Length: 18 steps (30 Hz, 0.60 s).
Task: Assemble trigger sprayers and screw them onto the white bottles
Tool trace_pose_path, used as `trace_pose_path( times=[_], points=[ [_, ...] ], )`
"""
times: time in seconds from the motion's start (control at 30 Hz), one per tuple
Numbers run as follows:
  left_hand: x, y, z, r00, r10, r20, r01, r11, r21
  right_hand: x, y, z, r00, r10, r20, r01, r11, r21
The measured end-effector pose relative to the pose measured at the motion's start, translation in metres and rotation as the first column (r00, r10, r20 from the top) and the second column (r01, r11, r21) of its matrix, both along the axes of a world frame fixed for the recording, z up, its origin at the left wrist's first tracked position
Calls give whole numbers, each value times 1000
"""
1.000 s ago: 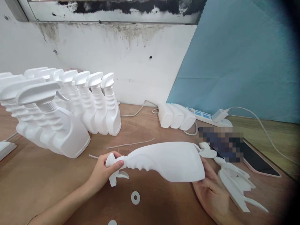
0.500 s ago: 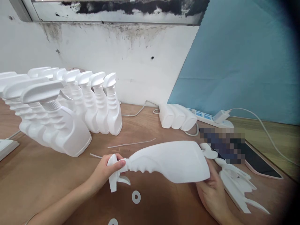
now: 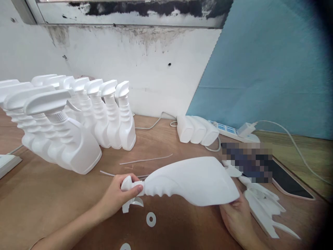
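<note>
A white spray bottle [image 3: 192, 180] lies sideways in the air between my hands, its neck to the left. My left hand [image 3: 127, 189] is closed around the white trigger sprayer head [image 3: 126, 183] at the neck, with the thumb on the collar. The trigger points down towards the table. My right hand [image 3: 236, 213] grips the bottle's base from below and behind; part of its fingers is hidden by the bottle. On the table beneath is a white ring washer [image 3: 151, 219], and a second washer [image 3: 126, 246] is cut by the bottom edge.
Several assembled spray bottles [image 3: 78, 146] stand in rows at left. A few bottles [image 3: 196, 128] lie at the back beside a power strip [image 3: 231, 132]. Loose sprayer heads [image 3: 262, 201] and a phone [image 3: 291, 178] are at right. A thin tube [image 3: 145, 159] lies behind the held bottle.
The sprayer head has shifted slightly right and turned a little, with my left thumb now further over the collar. The bottle's base has moved slightly right and down with my right hand.
</note>
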<state>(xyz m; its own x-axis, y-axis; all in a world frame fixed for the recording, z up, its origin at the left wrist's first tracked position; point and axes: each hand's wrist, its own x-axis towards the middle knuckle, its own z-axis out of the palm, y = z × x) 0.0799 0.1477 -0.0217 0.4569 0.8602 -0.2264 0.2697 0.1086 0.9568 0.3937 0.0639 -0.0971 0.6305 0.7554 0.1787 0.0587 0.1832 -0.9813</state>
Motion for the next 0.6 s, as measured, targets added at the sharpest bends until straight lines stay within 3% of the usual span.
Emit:
trace_pose_path(
  times=[0.33,0.6],
  points=[
    [0,2,4,993,100,60,-105,991,84,-11,3,25,972,-42,233,49,999,-22],
    [-5,5,8,992,102,76,-113,981,155,-3,4,18,974,-153,167,169,982,-89]
  ],
)
